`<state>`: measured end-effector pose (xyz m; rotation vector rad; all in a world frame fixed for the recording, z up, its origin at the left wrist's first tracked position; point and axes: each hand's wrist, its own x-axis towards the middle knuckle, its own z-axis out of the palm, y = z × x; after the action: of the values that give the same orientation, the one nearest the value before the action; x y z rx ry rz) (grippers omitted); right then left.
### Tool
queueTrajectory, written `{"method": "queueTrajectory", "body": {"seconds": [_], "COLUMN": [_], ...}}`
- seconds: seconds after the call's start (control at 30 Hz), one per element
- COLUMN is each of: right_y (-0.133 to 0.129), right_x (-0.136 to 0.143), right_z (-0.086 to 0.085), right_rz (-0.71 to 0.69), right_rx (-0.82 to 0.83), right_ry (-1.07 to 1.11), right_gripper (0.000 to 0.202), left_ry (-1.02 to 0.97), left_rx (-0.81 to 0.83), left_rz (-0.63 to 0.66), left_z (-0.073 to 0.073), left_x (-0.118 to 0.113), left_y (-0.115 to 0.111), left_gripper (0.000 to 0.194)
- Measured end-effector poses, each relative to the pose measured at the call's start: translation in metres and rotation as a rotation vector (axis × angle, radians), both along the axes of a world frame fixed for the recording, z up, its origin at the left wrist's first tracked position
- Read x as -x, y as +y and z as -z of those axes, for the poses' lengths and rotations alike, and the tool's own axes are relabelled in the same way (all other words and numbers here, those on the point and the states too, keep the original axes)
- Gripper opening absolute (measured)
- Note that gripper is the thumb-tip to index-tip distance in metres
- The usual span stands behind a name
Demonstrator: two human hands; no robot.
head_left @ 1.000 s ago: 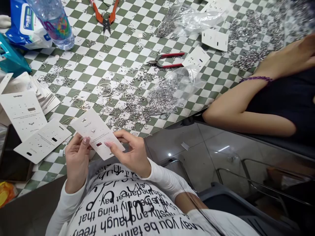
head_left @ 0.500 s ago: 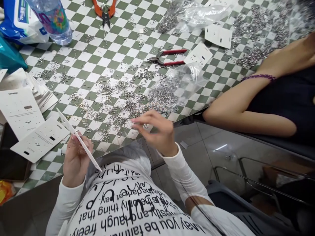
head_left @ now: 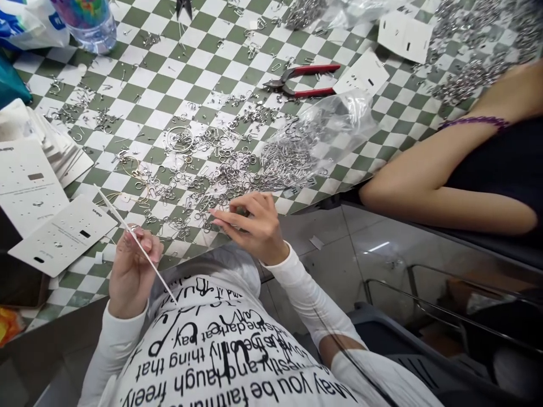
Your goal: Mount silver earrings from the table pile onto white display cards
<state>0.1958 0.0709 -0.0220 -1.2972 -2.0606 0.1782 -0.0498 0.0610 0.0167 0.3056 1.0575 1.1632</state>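
Observation:
My left hand [head_left: 133,271] is closed on a white earring card [head_left: 144,254], held nearly edge-on to me above the table's front edge. My right hand [head_left: 254,226] is over the near side of a scattered pile of small metal earrings [head_left: 229,172]. Its thumb and index finger come together in a pinch; anything between the tips is too small to make out. Beside the pile lies a clear plastic bag [head_left: 339,127] full of silver metal pieces. More printed cards [head_left: 63,234] lie left of my left hand, next to a stack of white cards [head_left: 55,147].
Red-handled pliers [head_left: 303,82] lie beyond the pile, near two more cards. A water bottle [head_left: 95,28] stands at the back left. On the right, another person's arm [head_left: 428,164] rests by the table edge, near more heaped metal pieces [head_left: 466,73].
My right hand has moved left along the near edge of the pile, its thumb and index finger still close together. The card in my left hand has turned more edge-on. The view has shifted slightly.

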Motion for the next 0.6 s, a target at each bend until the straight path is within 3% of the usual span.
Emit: {"method": "queueTrajectory", "body": {"seconds": [0.17, 0.33, 0.6], "right_y": [0.001, 0.003, 0.005], "right_x": [0.003, 0.007, 0.012], "right_z": [0.003, 0.0, 0.001], "right_rz": [-0.02, 0.011, -0.044], "right_rx": [0.014, -0.001, -0.058], "right_ry": [-0.016, 0.1, 0.028], "right_gripper": [0.009, 0.003, 0.006], "left_ry": [-0.047, -0.093, -0.217], "left_rx": [-0.029, -0.059, -0.01], "left_rz": [0.01, 0.007, 0.032], "left_z": [0.0, 0.005, 0.014], "left_x": [-0.001, 0.0, 0.003], "left_y": [0.003, 0.002, -0.005], "left_gripper": [0.039, 0.044, 0.027]}}
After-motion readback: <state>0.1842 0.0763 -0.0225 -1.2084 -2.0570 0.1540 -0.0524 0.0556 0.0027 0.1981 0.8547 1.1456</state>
